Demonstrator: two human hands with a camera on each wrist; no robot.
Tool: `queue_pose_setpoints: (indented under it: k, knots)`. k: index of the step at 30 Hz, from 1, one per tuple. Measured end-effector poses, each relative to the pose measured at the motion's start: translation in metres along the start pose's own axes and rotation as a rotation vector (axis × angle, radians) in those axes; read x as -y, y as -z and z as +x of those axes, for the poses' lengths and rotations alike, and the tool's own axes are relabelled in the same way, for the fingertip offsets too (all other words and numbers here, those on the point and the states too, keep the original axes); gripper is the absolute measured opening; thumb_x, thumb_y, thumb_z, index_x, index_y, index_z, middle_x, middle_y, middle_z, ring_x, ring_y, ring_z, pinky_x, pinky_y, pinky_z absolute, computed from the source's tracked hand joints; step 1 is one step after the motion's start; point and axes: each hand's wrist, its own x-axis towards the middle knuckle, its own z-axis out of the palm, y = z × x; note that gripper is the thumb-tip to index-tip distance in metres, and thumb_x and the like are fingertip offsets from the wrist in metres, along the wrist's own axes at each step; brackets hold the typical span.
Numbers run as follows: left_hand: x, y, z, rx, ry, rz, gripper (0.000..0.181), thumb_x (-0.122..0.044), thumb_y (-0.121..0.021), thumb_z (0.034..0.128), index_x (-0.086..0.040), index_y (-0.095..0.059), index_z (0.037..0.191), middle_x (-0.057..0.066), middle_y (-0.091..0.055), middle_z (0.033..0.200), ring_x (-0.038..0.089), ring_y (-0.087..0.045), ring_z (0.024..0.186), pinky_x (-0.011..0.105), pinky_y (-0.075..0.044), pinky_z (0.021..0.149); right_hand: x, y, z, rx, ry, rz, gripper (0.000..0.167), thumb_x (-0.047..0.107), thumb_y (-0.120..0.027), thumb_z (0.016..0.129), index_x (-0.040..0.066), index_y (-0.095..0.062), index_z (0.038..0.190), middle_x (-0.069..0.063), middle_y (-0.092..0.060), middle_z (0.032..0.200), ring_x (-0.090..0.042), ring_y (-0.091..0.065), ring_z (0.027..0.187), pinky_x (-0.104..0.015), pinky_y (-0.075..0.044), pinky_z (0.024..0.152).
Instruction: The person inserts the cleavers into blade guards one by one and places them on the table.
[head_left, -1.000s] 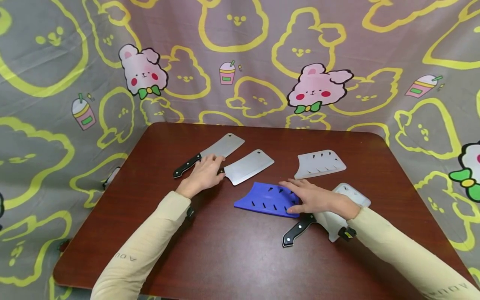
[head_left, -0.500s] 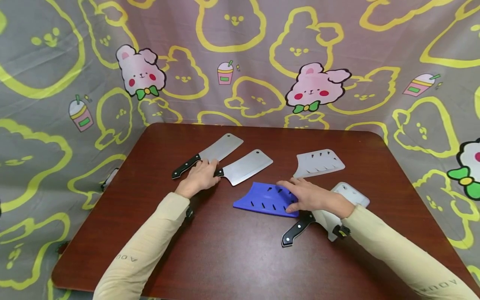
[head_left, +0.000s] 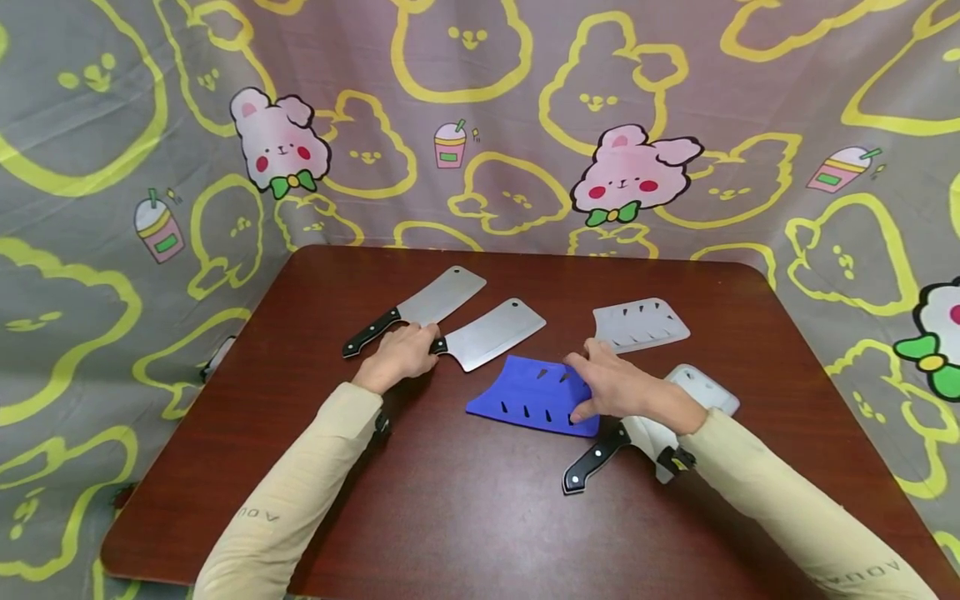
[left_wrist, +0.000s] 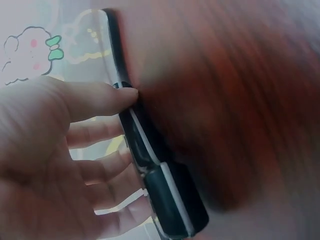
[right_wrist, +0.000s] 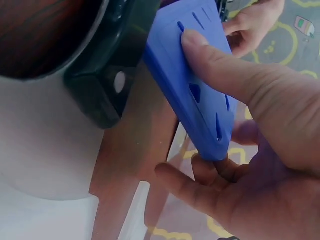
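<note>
Head view: the second cleaver from left (head_left: 498,335) is pinched at the handle (left_wrist: 177,200) by the left hand (head_left: 400,358); at mid tabletop (head_left: 450,517), a tilted blue blade guard (head_left: 517,392) is pinched at one end by the right hand (head_left: 622,387) and might slip were this narrow grip loosened.

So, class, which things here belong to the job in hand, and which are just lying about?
In the job, seemingly:
middle cleaver, gripped by the left hand
blue cover, pinched in the right hand

Just lying about, seemingly:
far cleaver
far white cover
near cleaver
near white cover, partly hidden
</note>
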Motion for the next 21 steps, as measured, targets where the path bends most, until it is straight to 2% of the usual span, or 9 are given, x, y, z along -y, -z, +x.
queue_pose_setpoints:
  k: [4, 9, 16, 21]
  knots:
    - [-0.004, 0.003, 0.000, 0.008, -0.005, -0.028, 0.033, -0.020, -0.063, 0.0913, -0.009, -0.058, 0.122, 0.015, -0.064, 0.113, 0.031, -0.061, 0.106, 0.050, -0.049, 0.084, -0.002, 0.001, 0.000, 0.007, 0.012, 0.080, 0.068, 0.037, -0.085, 0.075, 0.011, -0.047, 0.124, -0.010, -0.050, 0.103, -0.021, -0.054, 0.090, -0.031, -0.047, 0.069]
    - [-0.009, 0.007, 0.002, -0.016, 0.000, -0.045, 0.036, -0.020, -0.063, 0.0889, -0.009, -0.058, 0.123, 0.016, -0.063, 0.111, 0.031, -0.061, 0.104, 0.048, -0.049, 0.083, -0.004, 0.001, -0.001, -0.009, 0.084, 0.182, 0.057, 0.026, -0.080, 0.082, 0.012, -0.044, 0.124, -0.009, -0.065, 0.108, -0.020, -0.064, 0.093, -0.034, -0.053, 0.076]
    - [-0.012, 0.014, 0.004, -0.037, 0.011, -0.087, 0.023, -0.020, -0.065, 0.0874, -0.006, -0.064, 0.105, 0.014, -0.060, 0.102, 0.029, -0.057, 0.102, 0.044, -0.048, 0.085, -0.005, 0.009, -0.004, -0.102, 0.158, 0.212, 0.044, 0.017, -0.074, 0.088, 0.013, -0.049, 0.124, -0.008, -0.071, 0.108, -0.017, -0.068, 0.091, -0.034, -0.055, 0.076]
    - [-0.013, 0.018, 0.004, -0.053, 0.020, -0.147, 0.026, -0.019, -0.063, 0.0860, -0.005, -0.062, 0.107, 0.015, -0.059, 0.105, 0.030, -0.056, 0.102, 0.044, -0.047, 0.088, -0.002, 0.022, -0.007, -0.189, 0.163, 0.299, 0.033, 0.015, -0.073, 0.089, 0.012, -0.057, 0.118, -0.008, -0.072, 0.103, -0.018, -0.068, 0.086, -0.034, -0.054, 0.072]
